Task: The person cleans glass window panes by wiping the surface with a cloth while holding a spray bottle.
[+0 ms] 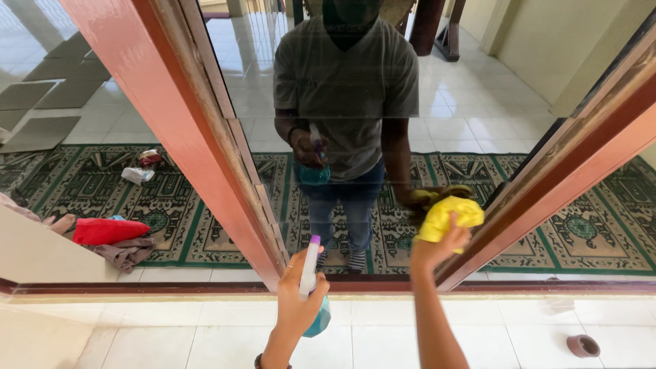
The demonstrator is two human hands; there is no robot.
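Cloth (451, 217), yellow, sits bunched in the right hand (437, 247) against the glass (478, 116) at twelve o'clock; left hand (298, 295) grips an upright spray bottle (311, 283), nozzle toward glass.

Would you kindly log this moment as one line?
left hand: grips spray bottle | right hand: presses yellow cloth on glass pane | reflection visible

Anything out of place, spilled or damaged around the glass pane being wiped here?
Nothing looks broken or spilled. The left hand holds a spray bottle; the right hand presses a yellow cloth to the glass. Behind it, clothes lie loose on the carpet, and a small brown cup sits on the tiles.
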